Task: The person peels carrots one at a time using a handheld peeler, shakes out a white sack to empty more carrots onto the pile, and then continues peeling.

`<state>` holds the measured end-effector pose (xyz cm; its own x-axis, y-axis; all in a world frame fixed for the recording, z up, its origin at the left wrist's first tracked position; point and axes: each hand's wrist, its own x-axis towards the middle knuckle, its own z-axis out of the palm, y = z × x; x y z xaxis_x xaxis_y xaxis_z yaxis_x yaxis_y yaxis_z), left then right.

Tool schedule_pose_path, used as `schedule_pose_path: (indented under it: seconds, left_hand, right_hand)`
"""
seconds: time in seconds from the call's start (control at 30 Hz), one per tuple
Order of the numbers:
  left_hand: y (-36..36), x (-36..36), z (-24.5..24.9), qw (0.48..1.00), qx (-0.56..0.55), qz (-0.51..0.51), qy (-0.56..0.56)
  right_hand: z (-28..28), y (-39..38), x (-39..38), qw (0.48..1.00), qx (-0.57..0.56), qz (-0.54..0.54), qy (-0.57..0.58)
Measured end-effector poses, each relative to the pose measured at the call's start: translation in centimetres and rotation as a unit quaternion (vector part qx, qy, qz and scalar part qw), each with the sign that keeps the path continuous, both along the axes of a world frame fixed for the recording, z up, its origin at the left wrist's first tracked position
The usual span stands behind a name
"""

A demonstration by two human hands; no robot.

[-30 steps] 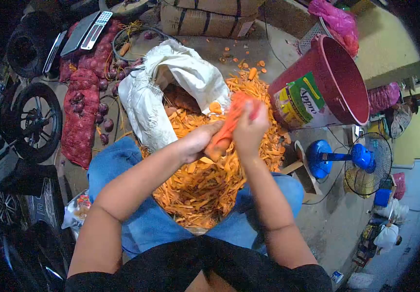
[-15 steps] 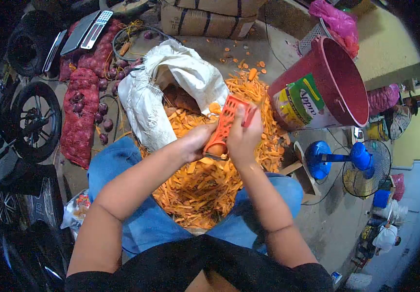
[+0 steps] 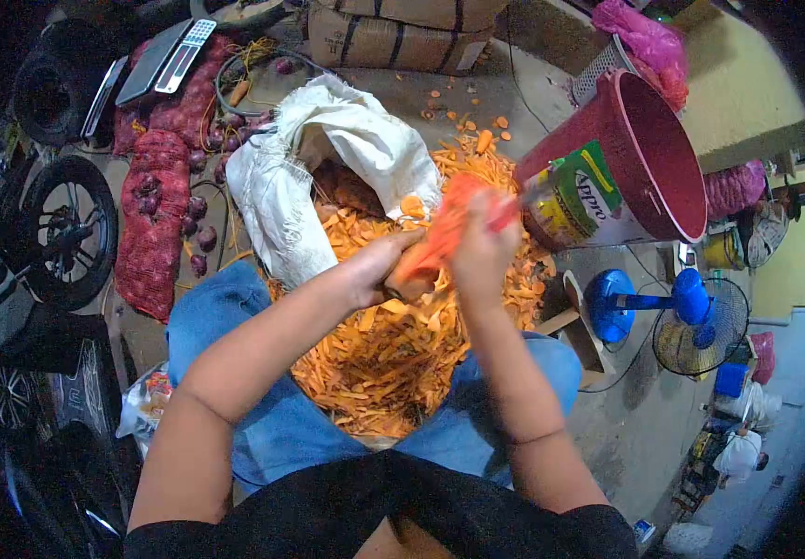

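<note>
My left hand [image 3: 377,270] is closed around a carrot [image 3: 412,282], whose near end shows beneath the tool. In my right hand [image 3: 486,244] is an orange-red slotted peeler [image 3: 447,226], blurred by motion and lying over the carrot. Both hands are above a heap of orange peelings [image 3: 379,359] between my knees. An open white sack [image 3: 277,210] with carrots inside lies just beyond my left hand.
A large red bucket [image 3: 673,168] leans at the right, near a blue fan [image 3: 691,298]. Net bags of onions [image 3: 153,224] and a scale [image 3: 156,61] are at the left. Cartons [image 3: 393,42] stand at the back. A person [image 3: 740,456] is far right.
My right hand has moved slightly right and up with the peeler, which is now blurred. My left hand has stayed nearly in place on the carrot.
</note>
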<state>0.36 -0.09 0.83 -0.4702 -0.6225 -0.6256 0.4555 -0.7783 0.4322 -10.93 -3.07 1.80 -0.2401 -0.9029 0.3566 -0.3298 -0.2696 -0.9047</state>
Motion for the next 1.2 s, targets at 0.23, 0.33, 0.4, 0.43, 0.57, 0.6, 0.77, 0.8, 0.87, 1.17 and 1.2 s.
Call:
schedule_pose_path:
  seconds: [0.23, 0.33, 0.4, 0.43, 0.57, 0.6, 0.77, 0.8, 0.87, 1.17, 1.2]
  left_hand:
    - [0.5, -0.5, -0.8, 0.989, -0.134, -0.048, -0.051]
    - [2.5, -1.2, 0.9, 0.965, -0.196, -0.107, -0.136]
    - [1.8, -0.6, 1.4, 0.982, -0.124, -0.109, -0.088]
    - [1.2, -0.3, 1.6, 0.992, -0.052, -0.106, -0.039]
    - [0.4, -0.3, 0.6, 1.000, -0.002, -0.021, 0.002]
    - [0.3, -0.5, -0.3, 0.999, -0.030, -0.026, 0.000]
    - [1.0, -0.1, 0.7, 0.992, -0.079, -0.094, -0.022]
    - [1.2, -0.3, 0.4, 0.988, -0.095, -0.122, -0.032]
    - [2.2, -0.5, 2.6, 0.982, -0.115, -0.135, -0.069]
    - [0.3, -0.3, -1.2, 0.998, -0.048, -0.018, -0.023]
    - [0.2, -0.9, -0.3, 0.996, -0.077, 0.027, -0.042]
  right_hand:
    - [-1.0, -3.9, -2.6, 0.982, -0.050, -0.142, 0.117]
    - [-2.5, -7.2, -8.3, 0.942, -0.033, -0.307, 0.133]
    - [-3.2, -7.4, -9.7, 0.968, 0.052, -0.216, -0.116]
    - [-2.0, -6.7, -9.0, 0.966, 0.083, -0.206, -0.135]
    - [1.4, -0.8, -1.9, 0.995, 0.071, 0.040, -0.064]
    - [1.6, 0.7, -0.2, 0.998, 0.039, 0.043, -0.022]
    - [0.2, -1.6, -1.2, 0.997, -0.006, -0.062, -0.037]
    - [-1.0, -3.8, -3.7, 0.992, 0.010, -0.128, -0.006]
    - [-0.2, -5.8, -6.2, 0.970, -0.013, -0.241, -0.035]
    - [2.0, 1.6, 0.5, 1.000, -0.013, 0.020, -0.007]
    - [1.8, 2.4, 1.3, 0.999, 0.010, 0.046, 0.017]
